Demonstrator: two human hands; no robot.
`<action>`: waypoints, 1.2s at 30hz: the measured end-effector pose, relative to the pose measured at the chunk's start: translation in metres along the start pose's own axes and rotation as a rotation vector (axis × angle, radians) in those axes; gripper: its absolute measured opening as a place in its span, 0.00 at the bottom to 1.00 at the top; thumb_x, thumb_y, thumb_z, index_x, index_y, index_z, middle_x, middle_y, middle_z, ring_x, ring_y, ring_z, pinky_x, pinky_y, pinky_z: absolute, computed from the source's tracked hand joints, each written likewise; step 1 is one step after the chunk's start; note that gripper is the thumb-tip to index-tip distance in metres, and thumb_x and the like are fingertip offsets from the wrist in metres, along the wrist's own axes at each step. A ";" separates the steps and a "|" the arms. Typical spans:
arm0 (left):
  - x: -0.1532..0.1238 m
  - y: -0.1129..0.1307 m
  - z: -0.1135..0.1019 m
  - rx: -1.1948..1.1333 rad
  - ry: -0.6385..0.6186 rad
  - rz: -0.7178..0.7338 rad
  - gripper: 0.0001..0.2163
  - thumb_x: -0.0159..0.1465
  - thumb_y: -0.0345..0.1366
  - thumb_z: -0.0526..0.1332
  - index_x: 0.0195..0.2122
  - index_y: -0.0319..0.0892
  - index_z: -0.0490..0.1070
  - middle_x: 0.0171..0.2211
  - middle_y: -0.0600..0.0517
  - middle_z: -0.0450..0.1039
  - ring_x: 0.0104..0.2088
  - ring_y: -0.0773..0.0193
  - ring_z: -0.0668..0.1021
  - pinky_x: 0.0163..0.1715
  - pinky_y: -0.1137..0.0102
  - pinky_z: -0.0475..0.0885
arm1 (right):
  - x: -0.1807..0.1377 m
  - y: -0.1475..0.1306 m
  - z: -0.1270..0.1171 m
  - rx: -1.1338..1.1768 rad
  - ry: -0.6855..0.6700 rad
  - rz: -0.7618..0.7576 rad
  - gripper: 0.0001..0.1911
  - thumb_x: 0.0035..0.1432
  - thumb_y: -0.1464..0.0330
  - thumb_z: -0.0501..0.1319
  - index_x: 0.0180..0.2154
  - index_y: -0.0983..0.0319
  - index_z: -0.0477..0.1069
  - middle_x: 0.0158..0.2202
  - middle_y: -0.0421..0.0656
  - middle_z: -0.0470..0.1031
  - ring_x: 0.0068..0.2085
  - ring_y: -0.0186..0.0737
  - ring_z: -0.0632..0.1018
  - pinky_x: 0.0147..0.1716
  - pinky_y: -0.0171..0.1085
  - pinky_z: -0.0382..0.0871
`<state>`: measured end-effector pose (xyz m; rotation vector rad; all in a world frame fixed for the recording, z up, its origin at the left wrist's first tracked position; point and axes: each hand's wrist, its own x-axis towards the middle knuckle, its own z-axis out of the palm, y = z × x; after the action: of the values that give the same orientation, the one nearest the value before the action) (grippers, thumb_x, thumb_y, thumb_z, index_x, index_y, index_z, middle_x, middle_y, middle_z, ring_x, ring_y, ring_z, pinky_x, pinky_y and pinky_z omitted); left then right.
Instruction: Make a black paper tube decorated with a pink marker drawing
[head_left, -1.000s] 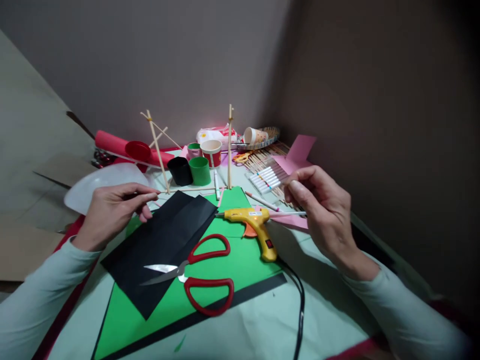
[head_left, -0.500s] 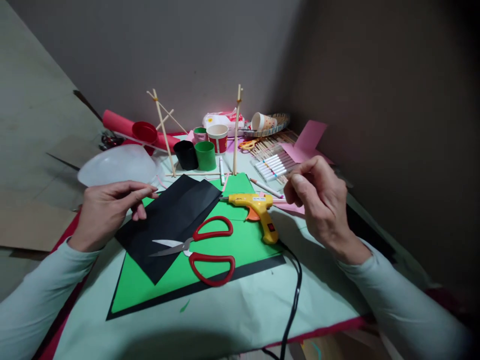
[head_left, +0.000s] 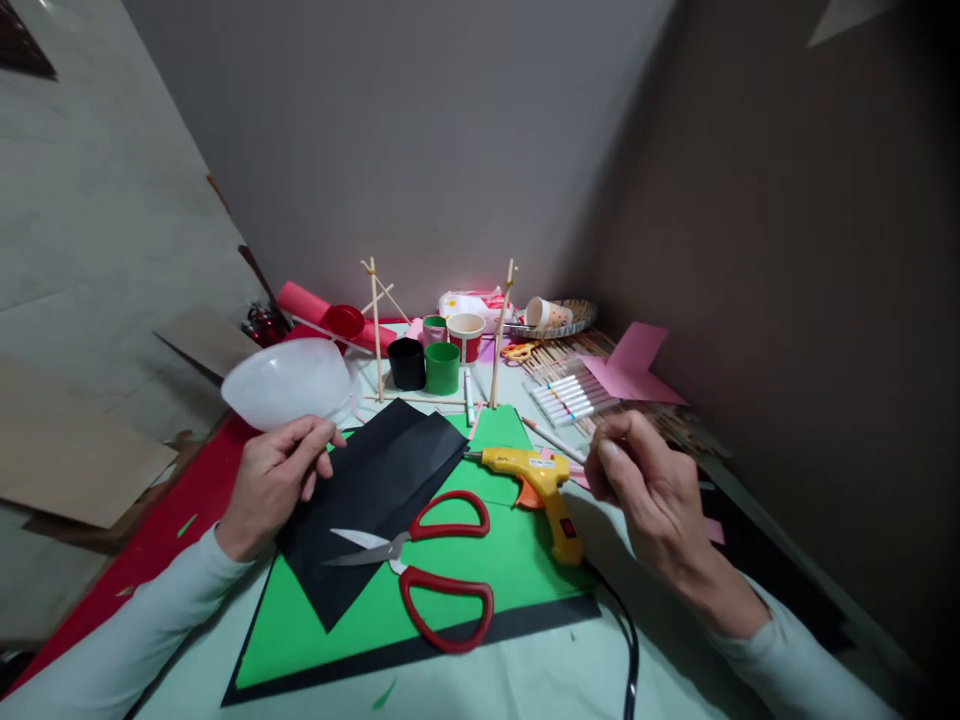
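Note:
My left hand (head_left: pixel 283 485) is closed in a pinch beside the left edge of the black paper sheets (head_left: pixel 375 480). Whatever its fingertips may hold is too small to make out. To the right of the yellow glue gun (head_left: pixel 529 465), my right hand (head_left: pixel 649 500) is curled, thumb against fingers, its contents hidden. Scissors with red handles (head_left: pixel 450 580) lie open, blades over the black paper. Beneath them is a green sheet (head_left: pixel 337 645) with a black border along its lower edge. The glue gun rests on this sheet, its nozzle touching or close to the black paper.
Thin wooden sticks form a frame (head_left: pixel 377 345) at the back. Behind it stand a black cup (head_left: pixel 406 364), a green cup (head_left: pixel 442 370) and a red-and-white cup (head_left: pixel 466 338). A white balloon (head_left: pixel 289 383) is at left, markers (head_left: pixel 566 400) at right. A black cord (head_left: pixel 630 640) trails frontward.
The view has tilted up, so the table sits lower in the picture and more wall shows. Both hands keep nearly the same closed poses. The scissors and glue gun stay put on the sheet.

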<state>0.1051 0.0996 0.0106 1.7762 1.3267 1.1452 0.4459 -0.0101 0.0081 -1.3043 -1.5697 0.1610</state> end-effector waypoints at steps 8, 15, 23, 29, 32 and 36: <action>-0.007 0.003 0.004 0.093 -0.036 -0.038 0.16 0.60 0.49 0.65 0.21 0.45 0.73 0.12 0.57 0.63 0.12 0.67 0.67 0.13 0.74 0.59 | 0.002 -0.003 -0.003 -0.080 0.090 -0.006 0.16 0.70 0.69 0.53 0.27 0.56 0.62 0.19 0.34 0.61 0.19 0.33 0.63 0.21 0.36 0.57; -0.004 0.003 0.005 0.138 -0.062 -0.018 0.16 0.61 0.48 0.63 0.20 0.47 0.72 0.13 0.58 0.65 0.13 0.66 0.67 0.15 0.72 0.60 | 0.006 -0.009 -0.007 -0.135 0.098 -0.052 0.13 0.64 0.71 0.54 0.25 0.57 0.61 0.20 0.34 0.58 0.20 0.32 0.61 0.23 0.36 0.55; -0.007 0.010 0.009 0.244 -0.025 0.105 0.19 0.64 0.44 0.63 0.16 0.46 0.68 0.10 0.58 0.64 0.14 0.69 0.64 0.18 0.72 0.56 | 0.000 -0.003 -0.009 -0.077 0.131 -0.041 0.16 0.64 0.69 0.54 0.23 0.56 0.56 0.20 0.37 0.57 0.22 0.36 0.61 0.25 0.40 0.54; -0.008 0.011 0.010 0.267 -0.014 0.118 0.21 0.65 0.40 0.63 0.14 0.44 0.65 0.10 0.59 0.61 0.15 0.71 0.62 0.18 0.72 0.56 | 0.003 -0.007 -0.008 -0.122 0.102 -0.033 0.20 0.65 0.72 0.54 0.21 0.57 0.53 0.19 0.36 0.53 0.21 0.34 0.58 0.25 0.41 0.50; -0.008 0.007 0.009 0.282 0.007 0.109 0.20 0.66 0.40 0.64 0.16 0.44 0.66 0.11 0.60 0.61 0.16 0.71 0.62 0.19 0.72 0.56 | 0.005 -0.011 -0.007 -0.189 0.104 -0.075 0.21 0.66 0.72 0.55 0.21 0.57 0.51 0.19 0.34 0.51 0.21 0.32 0.54 0.26 0.40 0.50; -0.008 0.004 0.009 0.279 0.007 0.176 0.19 0.66 0.38 0.64 0.17 0.44 0.67 0.12 0.60 0.63 0.16 0.71 0.63 0.20 0.72 0.57 | 0.005 -0.011 -0.004 -0.138 0.122 -0.062 0.22 0.71 0.66 0.54 0.22 0.57 0.59 0.20 0.36 0.60 0.22 0.34 0.63 0.27 0.39 0.57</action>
<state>0.1138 0.0912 0.0080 2.1270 1.4125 1.1011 0.4426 -0.0124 0.0196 -1.3447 -1.5363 -0.0660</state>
